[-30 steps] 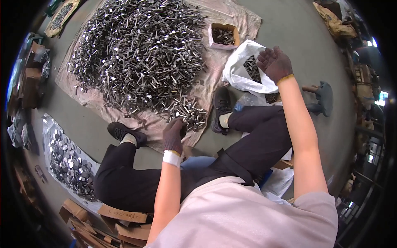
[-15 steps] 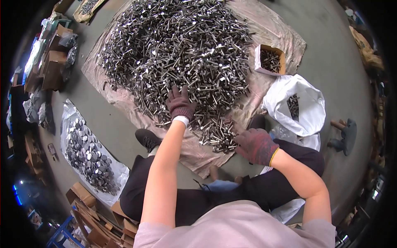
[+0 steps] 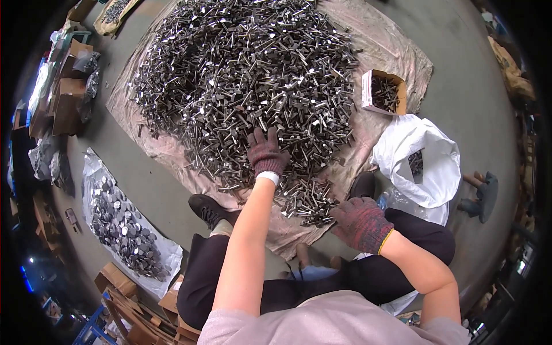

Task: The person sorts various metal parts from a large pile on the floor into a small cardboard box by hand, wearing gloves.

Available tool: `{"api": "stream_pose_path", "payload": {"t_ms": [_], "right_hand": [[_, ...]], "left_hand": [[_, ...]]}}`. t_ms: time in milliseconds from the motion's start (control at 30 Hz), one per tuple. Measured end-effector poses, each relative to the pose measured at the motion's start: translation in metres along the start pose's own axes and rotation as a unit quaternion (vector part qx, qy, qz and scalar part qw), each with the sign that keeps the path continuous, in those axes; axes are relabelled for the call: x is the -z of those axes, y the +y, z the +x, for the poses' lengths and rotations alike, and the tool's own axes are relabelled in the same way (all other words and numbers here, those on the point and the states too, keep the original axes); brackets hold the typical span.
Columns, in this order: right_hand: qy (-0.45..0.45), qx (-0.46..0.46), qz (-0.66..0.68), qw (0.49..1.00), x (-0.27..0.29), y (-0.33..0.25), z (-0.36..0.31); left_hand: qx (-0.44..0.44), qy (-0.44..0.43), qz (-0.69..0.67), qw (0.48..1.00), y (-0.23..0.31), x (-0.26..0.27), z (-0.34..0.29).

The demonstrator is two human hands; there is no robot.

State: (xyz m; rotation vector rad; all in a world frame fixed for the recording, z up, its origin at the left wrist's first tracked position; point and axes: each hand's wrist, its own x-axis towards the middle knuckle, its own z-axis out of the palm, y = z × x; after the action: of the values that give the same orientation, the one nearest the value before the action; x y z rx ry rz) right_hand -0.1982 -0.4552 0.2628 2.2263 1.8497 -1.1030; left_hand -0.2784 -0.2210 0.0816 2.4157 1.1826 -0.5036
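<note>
A broad pile of loose metal bolts (image 3: 247,75) covers most of a stained cloth (image 3: 397,40) on the floor. My left hand (image 3: 268,154), in a dark reddish knitted glove, lies on the pile's near side with its fingers spread over the bolts; no bolt shows in its grip. Just in front of me, a smaller spill of bolts (image 3: 307,201) joins the pile. Beside its right edge is my gloved right hand (image 3: 363,225), back up and fingers loosely bent but apart. The underside of its palm is hidden.
On the right stand an open carton of bolts (image 3: 384,92) and a white sack (image 3: 440,167) with its mouth folded open. A small stool (image 3: 486,195) is farther right. Flat metal pieces (image 3: 126,230) lie on plastic sheeting at left, with cardboard boxes (image 3: 70,106) behind.
My left hand has slid a little to the right across the pile, fingers still spread. My right hand stays beside the small spill. The whole view has shifted slightly.
</note>
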Motion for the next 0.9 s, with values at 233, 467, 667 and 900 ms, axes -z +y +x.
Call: {"api": "stream_pose_path", "payload": {"t_ms": [233, 467, 667, 900], "right_hand": [[0.001, 0.008, -0.002, 1.0, -0.004, -0.002, 0.0], [-0.001, 0.0, -0.023, 1.0, -0.003, 0.001, 0.002], [0.033, 0.01, -0.018, 0.999, -0.005, 0.0, 0.002], [0.017, 0.0, -0.028, 0.999, -0.006, 0.0, 0.0]], "left_hand": [[0.075, -0.011, 0.001, 0.997, 0.023, 0.015, 0.01], [0.089, -0.019, -0.014, 0.996, 0.015, 0.0, 0.014], [-0.033, 0.037, 0.02, 0.999, -0.019, -0.026, 0.018], [0.106, 0.036, -0.568, 0.816, -0.04, 0.002, -0.002]]}}
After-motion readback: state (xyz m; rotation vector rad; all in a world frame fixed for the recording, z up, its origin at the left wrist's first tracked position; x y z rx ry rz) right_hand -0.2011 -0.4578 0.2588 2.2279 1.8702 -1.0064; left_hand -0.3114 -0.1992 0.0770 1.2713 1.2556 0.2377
